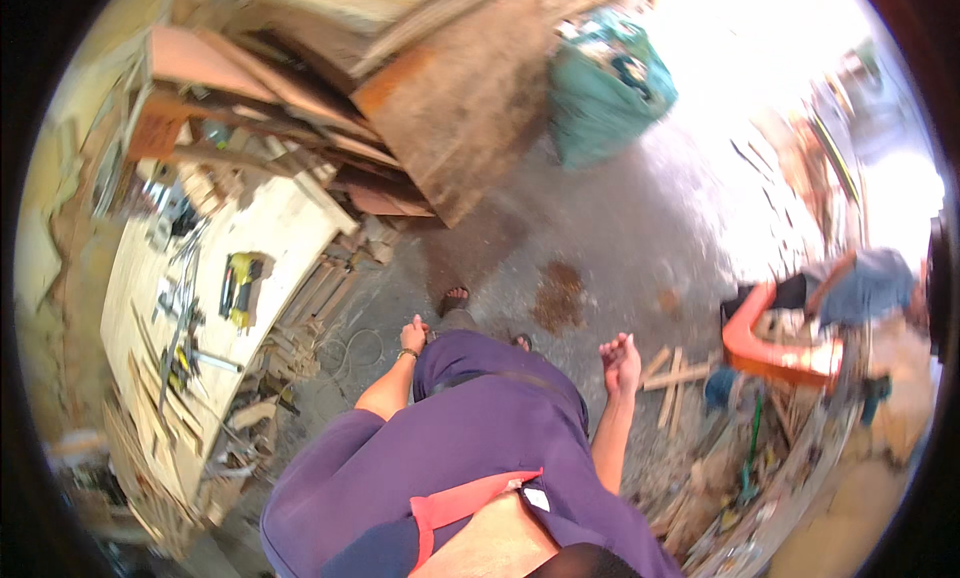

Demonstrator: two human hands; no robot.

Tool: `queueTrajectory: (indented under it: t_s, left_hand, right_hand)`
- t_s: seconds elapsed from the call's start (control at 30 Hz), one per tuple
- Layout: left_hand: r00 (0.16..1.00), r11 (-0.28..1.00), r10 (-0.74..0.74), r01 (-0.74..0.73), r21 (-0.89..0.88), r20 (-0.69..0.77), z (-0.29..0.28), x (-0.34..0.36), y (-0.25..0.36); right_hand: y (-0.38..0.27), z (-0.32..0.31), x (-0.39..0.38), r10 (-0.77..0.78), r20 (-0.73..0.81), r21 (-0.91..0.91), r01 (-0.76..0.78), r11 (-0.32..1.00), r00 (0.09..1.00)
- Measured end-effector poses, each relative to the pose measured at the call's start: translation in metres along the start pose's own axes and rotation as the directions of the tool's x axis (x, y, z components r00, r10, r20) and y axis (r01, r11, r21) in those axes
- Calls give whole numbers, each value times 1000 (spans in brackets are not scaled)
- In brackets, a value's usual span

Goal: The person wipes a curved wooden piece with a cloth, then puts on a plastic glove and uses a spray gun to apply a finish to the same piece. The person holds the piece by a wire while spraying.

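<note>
My left hand (413, 335) hangs beside my hip with a band at its wrist. Its fingers are loosely curled, and I see nothing in them. On the other side my right hand (621, 365) is raised in front of me, fingers half bent and apart, the palm bare. Neither hand touches anything. Nearest my left hand is a light wooden workbench (275, 233) bearing a yellow-green power tool (241, 286) and several hand tools (180, 348). Some crossed wood strips (676, 382) lie on the floor close to my right hand.
Stacked brown boards (460, 98) stand ahead on the left, beside a full green sack (610, 98). Sawdust (560, 296) lies on the grey floor (620, 228). At the right a person in a blue-grey top (870, 288) is near an orange curved piece (780, 353). Wood scraps (700, 498) cover the lower right.
</note>
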State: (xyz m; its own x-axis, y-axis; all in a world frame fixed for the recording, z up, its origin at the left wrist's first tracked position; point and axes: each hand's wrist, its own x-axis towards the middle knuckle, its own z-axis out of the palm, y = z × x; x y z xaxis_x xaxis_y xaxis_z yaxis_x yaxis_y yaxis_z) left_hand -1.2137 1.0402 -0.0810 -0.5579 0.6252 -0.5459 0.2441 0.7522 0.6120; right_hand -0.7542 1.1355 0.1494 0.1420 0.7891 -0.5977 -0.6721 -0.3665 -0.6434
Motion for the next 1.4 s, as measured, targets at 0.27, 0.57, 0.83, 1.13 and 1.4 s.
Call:
queueTrajectory:
  t_s: [0.27, 0.57, 0.83, 1.13, 1.4]
  left_hand:
    - [1000, 997, 14, -13, 81, -15, -30, 36, 19]
    - [983, 978, -182, 181, -105, -1, -47, 37, 15]
    - [948, 945, -300, 281, -167, -104, -55, 9, -40]
    - [833, 848, -469, 333, -413, -293, -67, -75, -70]
    - [554, 605, -752, 368, -706, -356, 53, -255, -119]
  right_hand:
    - [46, 89, 40, 16, 182, -411, 61, 910, 983]
    - [63, 169, 51, 132, 348, -507, 68, 859, 928]
    - [88, 229, 79, 235, 448, -607, 101, 788, 862]
    - [126, 263, 86, 517, 491, -729, 6, 685, 701]
    - [225, 312, 68, 806, 503, -851, 341, 399, 313]
